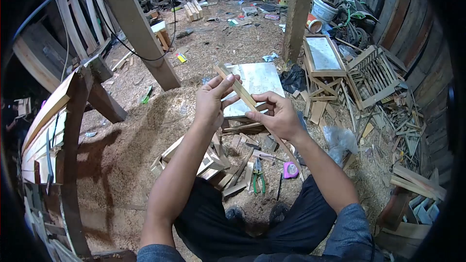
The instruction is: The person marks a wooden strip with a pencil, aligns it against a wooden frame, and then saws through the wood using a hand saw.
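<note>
A thin wooden strip [244, 95] slants between my two hands, above a pale board [264, 78] on a low stand. My left hand [213, 99] pinches its upper end, thumb on top. Closer to me, my right hand [277, 115] grips it between thumb and fingers. A narrow length of wood [290, 153] extends below my right hand toward my knee; I cannot tell if it is the same piece. On the ground below lie green-handled pliers [258, 177], a pink tape measure [290, 170] and a hammer [251, 144].
Wood offcuts [213, 162] lie between my feet and the board. A wooden post [296, 19] rises ahead, with a slanted post [141, 29] at left. A wooden frame [326, 56], a slatted wooden piece [376, 75] and a clear plastic bag [340, 140] are at right. Sawdust covers the floor.
</note>
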{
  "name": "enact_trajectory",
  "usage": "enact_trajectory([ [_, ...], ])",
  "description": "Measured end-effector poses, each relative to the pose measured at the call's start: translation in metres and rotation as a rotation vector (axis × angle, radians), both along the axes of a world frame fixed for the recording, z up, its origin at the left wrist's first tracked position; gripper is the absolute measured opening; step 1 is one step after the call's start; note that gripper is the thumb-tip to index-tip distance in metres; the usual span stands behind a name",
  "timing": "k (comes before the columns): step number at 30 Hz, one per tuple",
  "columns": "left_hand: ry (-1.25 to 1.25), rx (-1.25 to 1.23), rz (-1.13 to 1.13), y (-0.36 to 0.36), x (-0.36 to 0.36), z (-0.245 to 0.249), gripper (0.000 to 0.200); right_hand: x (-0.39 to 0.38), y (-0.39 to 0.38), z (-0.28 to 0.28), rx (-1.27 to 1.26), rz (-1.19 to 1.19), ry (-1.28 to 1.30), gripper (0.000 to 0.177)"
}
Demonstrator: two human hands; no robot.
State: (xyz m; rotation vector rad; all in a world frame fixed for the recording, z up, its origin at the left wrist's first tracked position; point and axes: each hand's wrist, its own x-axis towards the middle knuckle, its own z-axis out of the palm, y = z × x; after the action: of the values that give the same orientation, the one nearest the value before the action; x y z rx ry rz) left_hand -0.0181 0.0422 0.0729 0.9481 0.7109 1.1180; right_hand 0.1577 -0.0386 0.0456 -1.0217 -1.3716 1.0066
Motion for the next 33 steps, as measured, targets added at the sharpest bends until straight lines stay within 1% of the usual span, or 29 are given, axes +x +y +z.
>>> enact_trajectory([
  [5, 0.021, -0.069, 0.019, 0.003, -0.003, 0.0, 0.03, -0.003, 0.0, -0.003, 0.066, 0.015, -0.053, 0.048],
  [7, 0.02, -0.071, 0.014, 0.004, -0.004, -0.002, 0.03, -0.004, -0.004, 0.006, 0.031, 0.051, -0.089, 0.048],
  [10, 0.032, -0.061, 0.012, 0.001, -0.003, 0.0, 0.031, -0.003, -0.005, 0.007, -0.031, 0.045, -0.107, 0.045],
  [13, 0.043, -0.042, 0.01, -0.002, -0.002, 0.004, 0.031, -0.003, -0.004, 0.003, -0.01, 0.008, -0.043, 0.044],
  [16, 0.037, -0.021, 0.009, -0.003, 0.001, 0.004, 0.03, -0.005, -0.005, 0.004, 0.005, -0.044, -0.092, 0.041],
  [18, 0.036, -0.01, 0.014, -0.005, 0.003, 0.005, 0.029, -0.006, -0.007, 0.005, 0.011, -0.048, -0.079, 0.039],
  [20, 0.037, 0.024, 0.02, -0.008, 0.004, 0.007, 0.027, -0.006, -0.007, 0.004, 0.021, -0.051, -0.068, 0.038],
  [22, 0.052, 0.04, 0.036, -0.011, 0.005, 0.009, 0.026, -0.006, -0.008, 0.003, 0.014, -0.071, -0.078, 0.032],
  [24, 0.109, 0.131, 0.066, -0.017, 0.007, 0.012, 0.027, -0.004, -0.006, -0.004, 0.026, -0.073, -0.076, 0.028],
  [26, 0.072, 0.163, 0.072, -0.021, 0.008, 0.012, 0.029, -0.002, -0.003, -0.007, 0.034, -0.071, -0.102, 0.026],
  [27, 0.084, 0.199, 0.081, -0.023, 0.009, 0.012, 0.029, -0.002, -0.004, -0.006, -0.011, -0.047, -0.043, 0.027],
  [30, 0.078, 0.257, 0.09, -0.03, 0.01, 0.015, 0.031, 0.0, -0.005, -0.001, -0.033, 0.007, 0.019, 0.029],
  [31, 0.066, 0.31, 0.109, -0.033, 0.012, 0.014, 0.032, 0.003, -0.003, -0.006, 0.017, 0.024, 0.039, 0.031],
  [33, 0.054, 0.368, 0.136, -0.035, 0.016, 0.012, 0.036, 0.005, -0.004, -0.004, 0.023, 0.009, -0.016, 0.033],
])
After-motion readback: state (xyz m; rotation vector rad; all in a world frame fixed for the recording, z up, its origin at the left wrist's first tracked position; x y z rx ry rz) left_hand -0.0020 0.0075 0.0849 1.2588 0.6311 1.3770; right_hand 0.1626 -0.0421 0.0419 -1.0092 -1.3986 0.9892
